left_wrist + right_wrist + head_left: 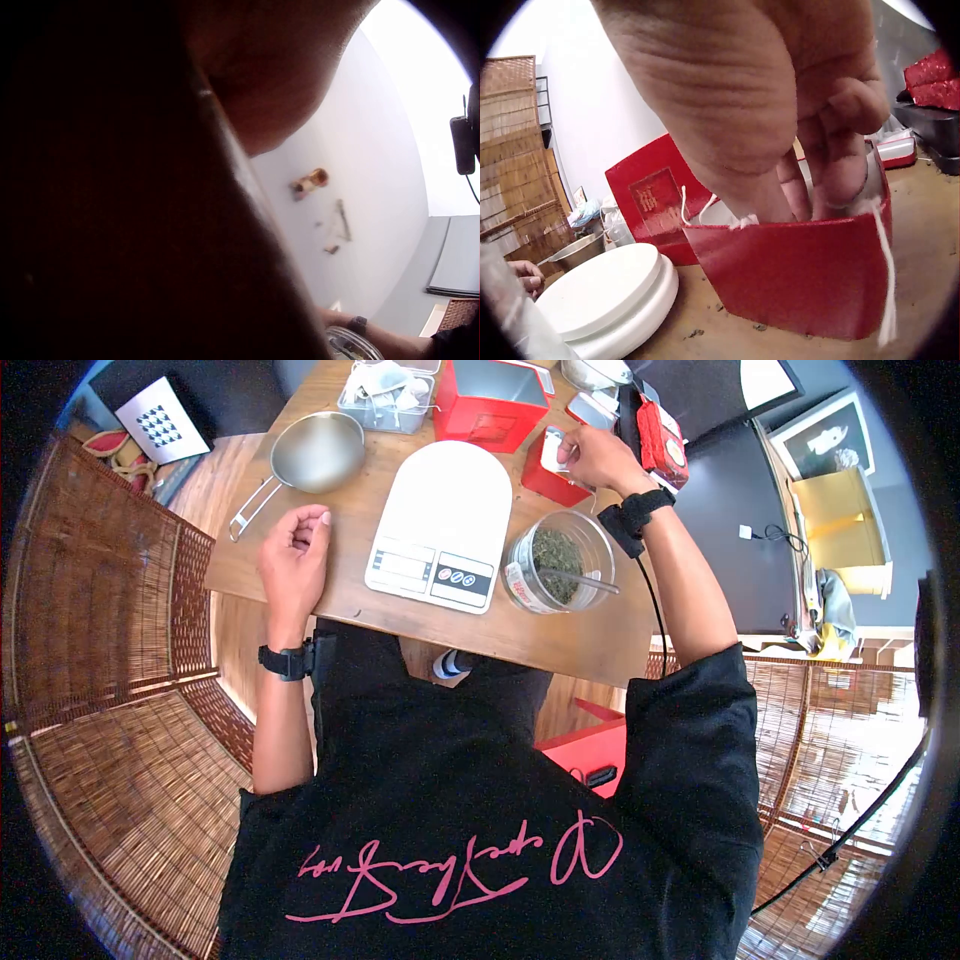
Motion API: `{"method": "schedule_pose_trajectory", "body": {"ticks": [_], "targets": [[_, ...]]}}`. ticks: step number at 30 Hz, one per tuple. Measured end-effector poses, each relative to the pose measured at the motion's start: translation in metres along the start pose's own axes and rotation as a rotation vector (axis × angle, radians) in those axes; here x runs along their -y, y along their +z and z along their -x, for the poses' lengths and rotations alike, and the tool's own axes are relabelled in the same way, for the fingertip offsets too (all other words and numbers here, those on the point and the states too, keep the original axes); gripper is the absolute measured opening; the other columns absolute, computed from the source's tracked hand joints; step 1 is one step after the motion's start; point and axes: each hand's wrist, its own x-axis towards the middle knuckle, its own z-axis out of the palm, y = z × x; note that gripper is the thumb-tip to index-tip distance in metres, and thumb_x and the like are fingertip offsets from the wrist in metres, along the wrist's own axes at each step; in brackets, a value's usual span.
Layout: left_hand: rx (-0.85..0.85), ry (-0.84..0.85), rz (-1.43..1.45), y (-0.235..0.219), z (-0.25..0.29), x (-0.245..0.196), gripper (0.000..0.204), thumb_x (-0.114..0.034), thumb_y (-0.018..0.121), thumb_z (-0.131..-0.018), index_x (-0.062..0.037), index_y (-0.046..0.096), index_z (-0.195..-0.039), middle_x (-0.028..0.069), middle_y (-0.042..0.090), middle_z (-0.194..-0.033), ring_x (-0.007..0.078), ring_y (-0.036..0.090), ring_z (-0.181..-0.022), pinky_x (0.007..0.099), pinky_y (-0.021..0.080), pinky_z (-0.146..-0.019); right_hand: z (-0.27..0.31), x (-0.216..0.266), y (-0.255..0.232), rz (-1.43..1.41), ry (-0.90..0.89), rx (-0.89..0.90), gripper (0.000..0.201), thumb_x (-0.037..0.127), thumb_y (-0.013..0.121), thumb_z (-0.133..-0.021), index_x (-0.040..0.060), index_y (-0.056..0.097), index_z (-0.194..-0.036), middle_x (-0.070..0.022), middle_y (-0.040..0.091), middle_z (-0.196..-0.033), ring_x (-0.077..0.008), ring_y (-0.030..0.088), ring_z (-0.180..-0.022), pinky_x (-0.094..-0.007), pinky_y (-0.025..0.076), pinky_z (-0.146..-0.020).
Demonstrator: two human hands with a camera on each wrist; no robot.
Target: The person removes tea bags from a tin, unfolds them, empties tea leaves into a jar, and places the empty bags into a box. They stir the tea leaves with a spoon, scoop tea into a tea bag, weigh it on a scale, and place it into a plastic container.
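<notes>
My right hand reaches down into a small red box with white strings at its rim. The fingertips are hidden inside, so I cannot tell whether they grip anything there. My left hand rests near the table's front edge with loosely curled fingers and nothing in it. Between the hands lies a white kitchen scale with a bare platform. Right of the scale stands a clear round tub holding dried green leaves, with a spoon handle leaning over its rim.
A metal saucepan sits at the left of the wooden table. Behind the scale stand a larger open red box and a clear plastic container with white items. A red packet lies beyond my right hand.
</notes>
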Motion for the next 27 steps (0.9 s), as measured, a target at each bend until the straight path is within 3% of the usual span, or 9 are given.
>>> {"method": "schedule_pose_trajectory", "body": {"ticks": [4,6,10,13,15,17,19,22,27], "targets": [[-0.008,-0.006,0.03,0.001,0.001,0.001,0.016,-0.014,0.072,-0.096,-0.0002,0.073,-0.104,-0.0008,0.068,-0.081,0.0045,0.057,-0.07,0.0212,0.048,-0.064,-0.01,0.003,-0.032,0.037,-0.1,0.074,0.024,0.026,0.085,-0.069,0.0082,0.078,-0.083,-0.0122,0.076,-0.082,-0.0291,0.074,-0.083,-0.0401,0.058,-0.076],[-0.02,0.004,0.039,0.001,0.002,-0.003,0.017,-0.015,0.072,-0.095,-0.0002,0.073,-0.104,-0.0021,0.065,-0.076,0.0038,0.054,-0.067,0.0212,0.046,-0.061,-0.015,0.013,-0.043,0.128,-0.088,-0.136,0.024,0.027,0.08,-0.076,0.0046,0.076,-0.085,-0.0149,0.073,-0.075,-0.027,0.072,-0.071,-0.04,0.056,-0.071],[-0.011,-0.066,0.021,-0.004,0.003,-0.007,0.018,-0.017,0.074,-0.095,0.0004,0.074,-0.098,-0.0039,0.059,-0.069,0.0034,0.049,-0.063,0.0222,0.041,-0.057,-0.02,0.07,-0.066,0.189,-0.124,-0.35,0.023,0.031,0.081,-0.075,0.0087,0.077,-0.082,-0.0123,0.074,-0.078,-0.0326,0.073,-0.075,-0.0438,0.057,-0.069],[0.002,-0.05,-0.096,-0.005,0.003,-0.009,0.023,-0.021,0.076,-0.094,0.0009,0.073,-0.089,-0.005,0.054,-0.064,0.0033,0.045,-0.061,0.0233,0.038,-0.055,-0.032,0.119,-0.07,0.116,-0.22,-0.344,0.018,0.015,0.076,-0.082,0.0047,0.073,-0.097,-0.0144,0.074,-0.09,-0.0286,0.071,-0.072,-0.037,0.058,-0.068],[-0.05,-0.051,-0.019,-0.004,0.004,-0.006,0.029,-0.024,0.077,-0.094,0.0008,0.07,-0.081,-0.0046,0.054,-0.063,0.0037,0.044,-0.061,0.024,0.038,-0.055,-0.039,0.157,-0.075,0.043,-0.233,-0.299,0.018,0.015,0.075,-0.078,0.0057,0.074,-0.094,-0.0174,0.074,-0.092,-0.0329,0.071,-0.077,-0.0401,0.058,-0.072],[-0.045,-0.059,-0.019,-0.004,0.006,-0.01,0.029,-0.024,0.076,-0.095,0.001,0.069,-0.082,-0.0047,0.055,-0.064,0.0035,0.045,-0.062,0.0232,0.039,-0.056,-0.047,0.177,-0.067,-0.031,-0.243,-0.258,0.019,0.015,0.074,-0.075,0.0067,0.076,-0.092,-0.0204,0.073,-0.094,-0.0372,0.07,-0.083,-0.0431,0.057,-0.076],[-0.058,-0.045,0.083,-0.003,0.005,-0.011,0.027,-0.023,0.075,-0.097,0.0014,0.069,-0.085,-0.005,0.056,-0.067,0.0031,0.047,-0.063,0.0221,0.041,-0.058,-0.072,0.181,-0.048,0.059,-0.552,-0.473,0.022,0.013,0.07,-0.078,0.0094,0.078,-0.098,-0.0184,0.074,-0.096,-0.0357,0.071,-0.09,-0.0452,0.056,-0.083],[-0.05,-0.026,0.071,-0.003,0.003,-0.006,0.025,-0.022,0.073,-0.097,0.0014,0.071,-0.089,-0.0045,0.059,-0.07,0.0028,0.05,-0.066,0.0216,0.044,-0.06,-0.107,0.199,-0.022,0.061,-0.611,-0.632,0.022,0.006,0.063,-0.081,0.0092,0.077,-0.097,-0.0199,0.074,-0.097,-0.0374,0.071,-0.095,-0.047,0.056,-0.085],[-0.058,-0.044,0.055,-0.002,0.003,0.001,0.025,-0.023,0.075,-0.096,0.0016,0.073,-0.091,-0.0004,0.064,-0.07,0.0054,0.055,-0.065,0.0245,0.049,-0.063,-0.121,0.218,-0.013,0.204,-0.529,-0.536,0.017,0.006,0.062,-0.081,0.008,0.076,-0.09,-0.0204,0.074,-0.097,-0.0372,0.072,-0.096,-0.0484,0.057,-0.081]]}}
